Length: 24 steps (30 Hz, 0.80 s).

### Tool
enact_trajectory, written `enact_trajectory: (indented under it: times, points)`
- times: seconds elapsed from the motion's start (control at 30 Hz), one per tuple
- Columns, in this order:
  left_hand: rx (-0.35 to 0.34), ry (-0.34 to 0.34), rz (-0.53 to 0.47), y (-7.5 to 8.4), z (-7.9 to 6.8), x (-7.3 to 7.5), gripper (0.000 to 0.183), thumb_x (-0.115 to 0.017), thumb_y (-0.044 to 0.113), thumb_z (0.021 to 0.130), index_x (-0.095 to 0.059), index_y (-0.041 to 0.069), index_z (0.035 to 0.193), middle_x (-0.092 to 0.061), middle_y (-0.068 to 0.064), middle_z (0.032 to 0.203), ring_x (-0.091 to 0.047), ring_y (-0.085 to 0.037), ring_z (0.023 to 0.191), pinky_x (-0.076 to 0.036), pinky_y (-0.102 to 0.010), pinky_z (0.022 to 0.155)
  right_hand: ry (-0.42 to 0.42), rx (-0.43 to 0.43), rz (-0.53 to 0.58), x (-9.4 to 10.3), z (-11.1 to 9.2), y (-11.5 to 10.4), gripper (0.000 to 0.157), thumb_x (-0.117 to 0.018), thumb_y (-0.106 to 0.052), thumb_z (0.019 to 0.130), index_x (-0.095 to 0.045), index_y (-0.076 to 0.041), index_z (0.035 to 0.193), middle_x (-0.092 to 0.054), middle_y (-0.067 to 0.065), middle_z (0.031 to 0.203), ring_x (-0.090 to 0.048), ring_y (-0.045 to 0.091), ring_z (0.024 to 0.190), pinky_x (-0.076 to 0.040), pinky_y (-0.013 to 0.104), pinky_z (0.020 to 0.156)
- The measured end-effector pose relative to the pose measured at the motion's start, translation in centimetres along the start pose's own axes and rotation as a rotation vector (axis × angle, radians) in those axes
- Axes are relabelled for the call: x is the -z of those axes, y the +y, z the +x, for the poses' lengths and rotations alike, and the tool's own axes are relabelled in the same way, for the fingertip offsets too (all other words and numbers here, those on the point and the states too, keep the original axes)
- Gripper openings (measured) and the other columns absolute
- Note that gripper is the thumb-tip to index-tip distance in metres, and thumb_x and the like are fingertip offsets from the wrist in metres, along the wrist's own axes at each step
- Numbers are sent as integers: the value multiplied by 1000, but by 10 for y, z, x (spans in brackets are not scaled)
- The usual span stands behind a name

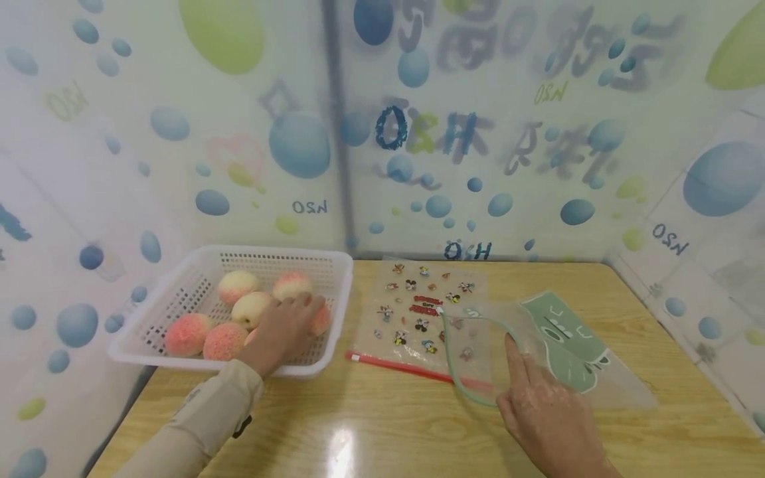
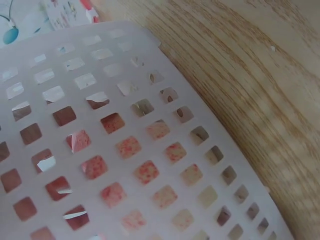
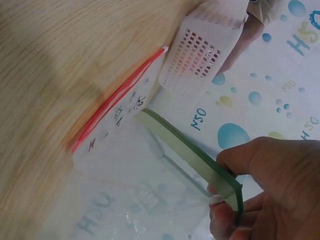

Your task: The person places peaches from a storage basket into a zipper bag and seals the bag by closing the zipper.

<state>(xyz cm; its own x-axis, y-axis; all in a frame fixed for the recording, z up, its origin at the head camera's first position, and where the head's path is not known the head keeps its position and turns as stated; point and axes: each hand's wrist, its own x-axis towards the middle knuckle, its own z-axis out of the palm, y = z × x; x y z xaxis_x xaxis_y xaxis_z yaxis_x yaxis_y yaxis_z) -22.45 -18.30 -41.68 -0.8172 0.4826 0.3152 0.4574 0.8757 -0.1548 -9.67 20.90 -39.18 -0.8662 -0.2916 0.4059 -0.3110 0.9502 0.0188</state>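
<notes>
Reaching into a white plastic basket [image 1: 342, 299] at the left of the wooden surface [image 1: 412, 428], the person's left hand [image 1: 289, 332] lies over pink-and-cream peaches [image 1: 188, 334], its fingers draped towards the fruit at the basket's right end; whether they close round one cannot be told, since the hand hides what is beneath it. The peaches sit in a loose cluster on the basket floor, some pinker, some paler, and in the left wrist view their speckled skin shows through the square holes of the basket. At the right, the right hand [image 1: 546, 411] grasps a clear, green-printed bag [image 1: 568, 345] by the edge of its mouth, thumb on one side of the green rim [image 3: 192, 155] and fingers on the other. That mouth gapes open and faces left, towards the basket, while the bag's body extends to the right, past the hand. Between basket and right hand, a second clear bag [image 1: 382, 332] lies flat, dotted with small cartoon figures around red lettering, its red zip strip [image 1: 400, 367] along the near edge; the open bag's mouth overlaps its right part. A beige sleeve [image 1: 209, 405] covers the left forearm, and patterned walls [image 1: 514, 166] with blue and green ovals stand behind the surface.
</notes>
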Motion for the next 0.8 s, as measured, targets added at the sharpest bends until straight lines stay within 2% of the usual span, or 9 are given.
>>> enact_trajectory:
  times: [0.1,0.2,0.47,0.57,0.67,0.8]
  points:
    - [0,2,7,0,-1,0,47,-81,11,78,-58,5,119,-63,-16,101,-64,-36,78,-52,-50,66,-18,0,-16,1,0,-1,75,-73,-15,78,-45,10,143,-66,16,93,-50,13,57,-35,26,37]
    - [-1,-1,7,-1,-2,-1,46,-80,9,78,-58,6,119,-63,-17,105,-65,-37,82,-53,-50,65,-16,6,-24,1,-1,-1,75,-72,-14,78,-44,10,143,-67,16,94,-51,13,57,-36,26,37]
    - [48,-53,-37,-2,-1,4,54,-84,14,76,-56,7,122,-61,-18,118,-62,-42,97,-52,-56,73,34,22,-9,-1,-3,-3,77,-72,-10,75,-44,10,143,-69,21,100,-65,26,68,-44,32,40]
    - [48,-19,-50,-2,-2,7,58,-86,19,75,-57,7,125,-61,-17,120,-62,-41,100,-53,-57,76,90,50,-5,-2,-4,-1,79,-72,-8,71,-44,10,143,-69,23,101,-68,32,73,-46,35,40]
    - [42,32,-66,-3,-3,9,60,-86,21,74,-60,7,126,-61,-16,122,-61,-40,104,-53,-57,78,108,56,-6,-2,-5,-1,79,-72,-7,71,-45,10,143,-69,23,100,-68,33,73,-45,35,39]
    - [44,106,-104,-3,-4,12,60,-87,22,71,-62,7,124,-62,-15,124,-61,-39,105,-52,-56,78,56,25,-7,0,-5,-4,81,-73,-6,72,-42,10,145,-68,23,103,-67,32,73,-45,35,40]
